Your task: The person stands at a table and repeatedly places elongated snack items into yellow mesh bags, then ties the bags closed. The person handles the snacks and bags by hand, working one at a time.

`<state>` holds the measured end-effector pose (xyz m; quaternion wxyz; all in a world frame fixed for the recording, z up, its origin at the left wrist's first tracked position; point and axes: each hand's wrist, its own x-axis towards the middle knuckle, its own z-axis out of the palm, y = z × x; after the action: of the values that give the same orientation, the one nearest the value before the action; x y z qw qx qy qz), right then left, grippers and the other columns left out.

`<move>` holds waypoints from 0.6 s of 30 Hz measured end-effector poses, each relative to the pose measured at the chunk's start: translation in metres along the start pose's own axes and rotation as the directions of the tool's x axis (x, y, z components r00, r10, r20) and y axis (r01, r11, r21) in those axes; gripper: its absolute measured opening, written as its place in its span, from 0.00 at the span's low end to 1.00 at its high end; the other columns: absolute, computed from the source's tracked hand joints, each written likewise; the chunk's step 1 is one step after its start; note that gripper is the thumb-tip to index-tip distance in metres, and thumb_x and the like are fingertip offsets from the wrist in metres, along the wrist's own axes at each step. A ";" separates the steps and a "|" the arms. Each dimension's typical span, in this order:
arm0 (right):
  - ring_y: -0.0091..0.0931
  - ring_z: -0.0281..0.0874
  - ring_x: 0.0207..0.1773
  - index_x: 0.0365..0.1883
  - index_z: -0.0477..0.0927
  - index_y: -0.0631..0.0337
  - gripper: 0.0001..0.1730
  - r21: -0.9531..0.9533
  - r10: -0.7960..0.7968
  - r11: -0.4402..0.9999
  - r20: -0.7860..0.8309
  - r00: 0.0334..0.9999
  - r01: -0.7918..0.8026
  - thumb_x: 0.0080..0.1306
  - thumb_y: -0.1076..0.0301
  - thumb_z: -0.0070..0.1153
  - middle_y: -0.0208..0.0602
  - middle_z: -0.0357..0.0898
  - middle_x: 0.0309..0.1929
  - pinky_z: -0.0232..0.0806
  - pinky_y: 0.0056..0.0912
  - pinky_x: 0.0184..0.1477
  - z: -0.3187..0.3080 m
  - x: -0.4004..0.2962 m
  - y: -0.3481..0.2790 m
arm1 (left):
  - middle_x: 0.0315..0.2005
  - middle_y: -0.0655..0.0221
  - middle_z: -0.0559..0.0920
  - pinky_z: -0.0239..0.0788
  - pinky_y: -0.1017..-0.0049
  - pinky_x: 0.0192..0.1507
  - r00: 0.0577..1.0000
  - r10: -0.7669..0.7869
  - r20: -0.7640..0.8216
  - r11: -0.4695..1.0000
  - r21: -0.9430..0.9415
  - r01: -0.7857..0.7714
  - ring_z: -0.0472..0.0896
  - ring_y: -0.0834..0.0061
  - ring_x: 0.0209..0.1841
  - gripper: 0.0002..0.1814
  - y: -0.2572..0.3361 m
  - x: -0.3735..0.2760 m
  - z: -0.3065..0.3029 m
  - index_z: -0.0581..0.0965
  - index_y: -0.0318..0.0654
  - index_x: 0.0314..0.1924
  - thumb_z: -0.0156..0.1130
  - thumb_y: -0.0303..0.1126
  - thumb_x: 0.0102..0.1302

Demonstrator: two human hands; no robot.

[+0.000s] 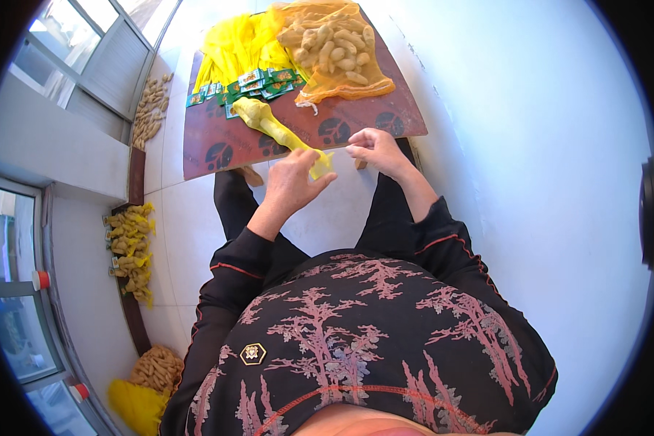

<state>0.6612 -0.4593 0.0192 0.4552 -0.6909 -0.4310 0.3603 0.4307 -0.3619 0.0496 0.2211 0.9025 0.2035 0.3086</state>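
A narrow yellow net bag (278, 131) with a few tan, knobbly, tuber-like pieces in it lies slantwise across the table's near edge. My left hand (291, 182) has its fingers over the bag's loose near end, thumb spread to the side. To the right, my right hand (381, 152) hovers by the table edge, its fingers loosely bent and no object visible in them. Green and white printed tags (267, 84) lie at the bag's far end, joined to a heap of flat yellow net sleeves (240, 46). An orange mesh sack (354, 90) beside them holds many similar tan pieces.
The low reddish-brown board table (305, 117) stands before my knees. A white wall (550, 191) runs along the right. Left on the floor are loose tan pieces (151, 109), several filled yellow nets (131, 250), another tan pile (155, 368) and a yellow bag (136, 406).
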 end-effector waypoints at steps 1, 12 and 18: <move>0.25 0.84 0.44 0.46 0.81 0.67 0.15 0.037 -0.052 0.998 -0.087 0.995 0.055 0.64 0.68 0.66 0.39 0.86 0.42 0.76 0.29 0.47 -0.001 -0.010 -0.007 | 0.31 0.66 0.83 0.74 0.68 0.30 0.998 -0.017 -0.058 1.000 0.003 0.017 0.82 0.66 0.29 0.18 0.012 0.011 -0.011 0.80 0.38 0.39 0.75 0.42 0.58; 0.28 0.85 0.37 0.37 0.80 0.58 0.07 -0.193 -0.971 0.183 0.119 0.208 0.964 0.59 0.73 0.60 0.38 0.85 0.41 0.75 0.27 0.36 -0.025 -0.127 -0.218 | 0.56 0.54 0.77 0.70 0.61 0.58 0.987 0.161 0.002 0.836 0.531 -0.138 0.77 0.56 0.56 0.31 -0.062 0.125 0.041 0.75 0.36 0.57 0.74 0.36 0.53; 0.19 0.80 0.29 0.32 0.81 0.53 0.10 -0.353 -0.997 -0.056 0.066 -0.035 0.934 0.69 0.59 0.58 0.26 0.85 0.29 0.66 0.18 0.31 -0.031 -0.139 -0.246 | 0.28 0.64 0.80 0.71 0.62 0.47 0.961 0.273 -0.048 0.815 0.543 -0.204 0.81 0.60 0.38 0.03 -0.071 0.147 0.072 0.76 0.42 0.29 0.59 0.31 0.59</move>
<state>0.5719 -0.5448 0.2748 0.5090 -0.2683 -0.7886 -0.2169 0.5675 -0.2493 0.0295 -0.0914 0.9256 0.1796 0.3205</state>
